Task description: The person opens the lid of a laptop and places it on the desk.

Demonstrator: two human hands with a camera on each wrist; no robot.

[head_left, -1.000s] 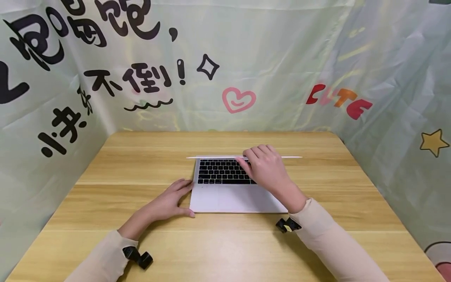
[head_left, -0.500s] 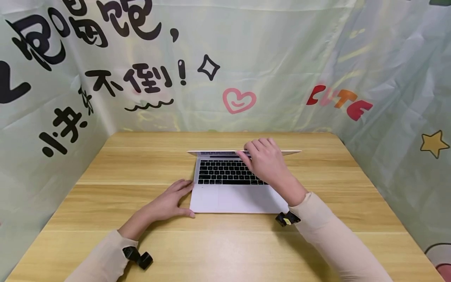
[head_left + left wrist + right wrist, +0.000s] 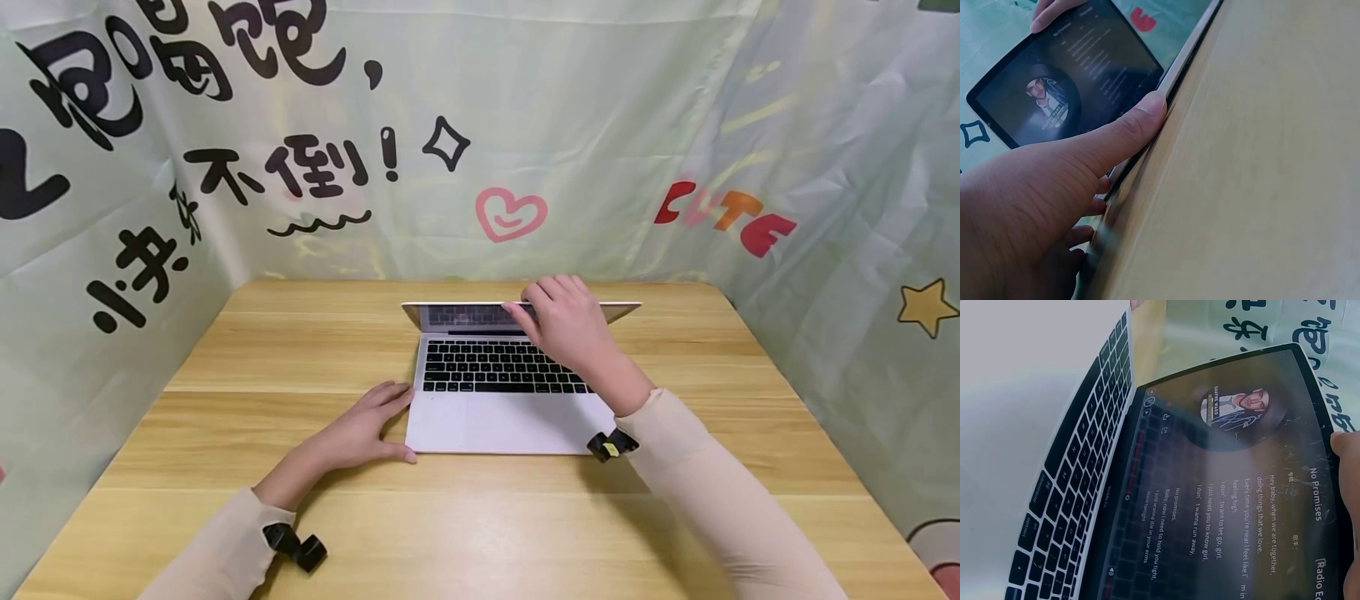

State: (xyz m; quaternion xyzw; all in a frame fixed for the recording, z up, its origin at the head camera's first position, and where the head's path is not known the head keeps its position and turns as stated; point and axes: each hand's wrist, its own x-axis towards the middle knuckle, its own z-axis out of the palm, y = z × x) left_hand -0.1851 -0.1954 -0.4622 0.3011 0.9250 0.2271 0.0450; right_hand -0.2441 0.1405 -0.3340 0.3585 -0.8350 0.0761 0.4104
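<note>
A silver laptop (image 3: 465, 423) with black keys lies on the wooden table, its lid (image 3: 457, 317) raised and leaning toward the person. My right hand (image 3: 572, 327) grips the lid's top edge, thumb on the screen side and fingers over the back. In the right wrist view the screen (image 3: 1229, 456) is lit with white lyrics and a round portrait. My left hand (image 3: 356, 429) rests spread at the laptop's front left corner. In the left wrist view its thumb (image 3: 1141, 119) lies along the base's edge, and the other fingers are partly hidden behind the hand.
The wooden table (image 3: 480, 533) extends around the laptop. Pale green cloth (image 3: 585, 108) with black lettering, a pink heart and a star hangs at the back and both sides. A small black camera sits on the left cuff (image 3: 295, 546) and another on the right cuff (image 3: 612, 445).
My right hand has lifted the lid upward and back from nearly edge-on, so part of the screen now shows in the head view. The left hand and the laptop base have stayed in place.
</note>
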